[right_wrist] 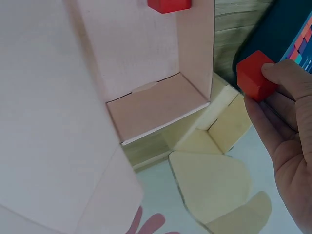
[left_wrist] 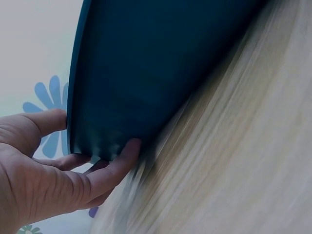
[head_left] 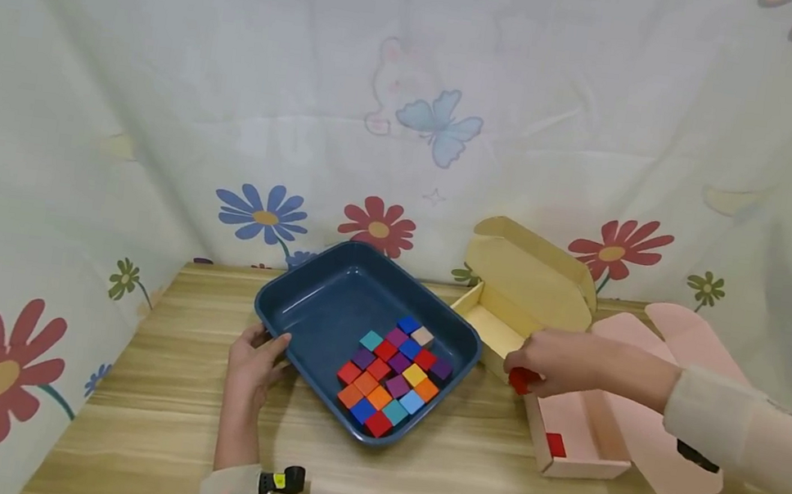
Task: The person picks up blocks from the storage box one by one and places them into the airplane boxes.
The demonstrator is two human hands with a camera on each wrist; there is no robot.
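The right hand [head_left: 560, 364] pinches a red cube [head_left: 521, 379] between thumb and fingers, above the gap between the yellow box [head_left: 490, 329] and the pink box [head_left: 584, 468]. In the right wrist view that hand [right_wrist: 290, 112] holds the red cube [right_wrist: 256, 75] beside the pink box's wall. Another red cube [head_left: 555, 444] lies inside the pink box. The left hand [head_left: 255, 366] grips the left rim of the dark blue tray [head_left: 316, 295], thumb on the edge and fingers underneath; the left wrist view shows this hand [left_wrist: 63, 170] too. Many coloured cubes [head_left: 384, 373] sit in the tray's right part.
Both boxes have their lids folded open; the yellow lid [head_left: 534, 272] leans back near the curtain, and the pink lid [head_left: 673, 405] spreads to the right, under the right forearm. A flowered curtain [head_left: 309, 105] stands behind the wooden table [head_left: 411, 488].
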